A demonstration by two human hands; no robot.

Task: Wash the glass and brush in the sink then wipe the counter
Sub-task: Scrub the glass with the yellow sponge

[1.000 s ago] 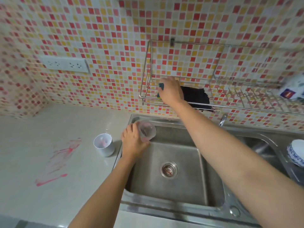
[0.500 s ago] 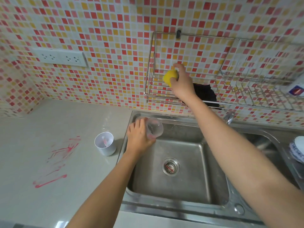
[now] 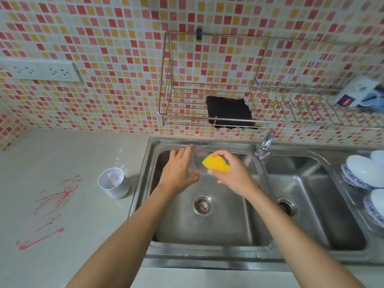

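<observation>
My left hand (image 3: 178, 173) grips a clear glass (image 3: 198, 160) over the back of the left sink basin (image 3: 207, 225), its mouth turned to the right. My right hand (image 3: 232, 173) holds a yellow sponge (image 3: 215, 163) pressed against the mouth of the glass. On the counter left of the sink stands a white cup (image 3: 113, 182) with a pink-handled brush (image 3: 113, 180) inside it. Red smears (image 3: 52, 206) mark the grey counter (image 3: 62, 159) further left.
A wire rack (image 3: 187, 117) on the tiled wall holds a black cloth (image 3: 229, 112). The tap (image 3: 265, 145) stands between the two basins. White bowls (image 3: 363, 173) are stacked at the right. A socket strip (image 3: 39, 71) sits on the wall at left.
My right hand came down from the wire rack with the yellow sponge and now meets the glass over the sink. The left hand kept holding the glass.
</observation>
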